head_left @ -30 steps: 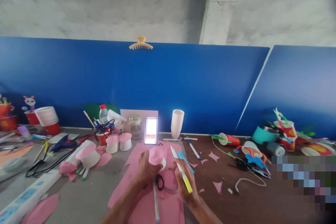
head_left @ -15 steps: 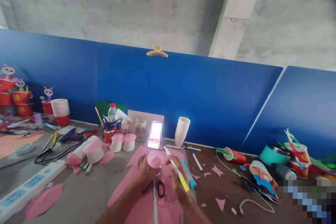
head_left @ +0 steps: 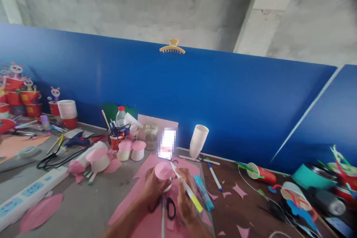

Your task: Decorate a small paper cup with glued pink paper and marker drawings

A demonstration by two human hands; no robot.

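Note:
My left hand [head_left: 152, 189] grips a small white cup with a pink paper top [head_left: 164, 171], held over a sheet of pink paper [head_left: 145, 215]. My right hand [head_left: 184, 199] holds a white and yellow marker [head_left: 187, 188], its tip close to the cup's pink top. Black-handled scissors [head_left: 169, 207] and another pen [head_left: 163, 219] lie on the pink paper below my hands. A blue marker [head_left: 204, 197] rests just right of my right hand.
Behind stand a phone [head_left: 167, 143], a glass jar [head_left: 151, 137], stacked white cups [head_left: 198, 141], two pink-topped cups [head_left: 131, 150] and a pen holder [head_left: 115, 135]. A glue gun [head_left: 75, 142] and power strip [head_left: 25, 197] lie left. Decorated red cups [head_left: 260, 173] and cables are right. A blue partition [head_left: 223, 93] runs behind.
The camera has tilted and swung right. My right hand has brought the marker closer to the cup's pink top, and my hands sit lower in the picture.

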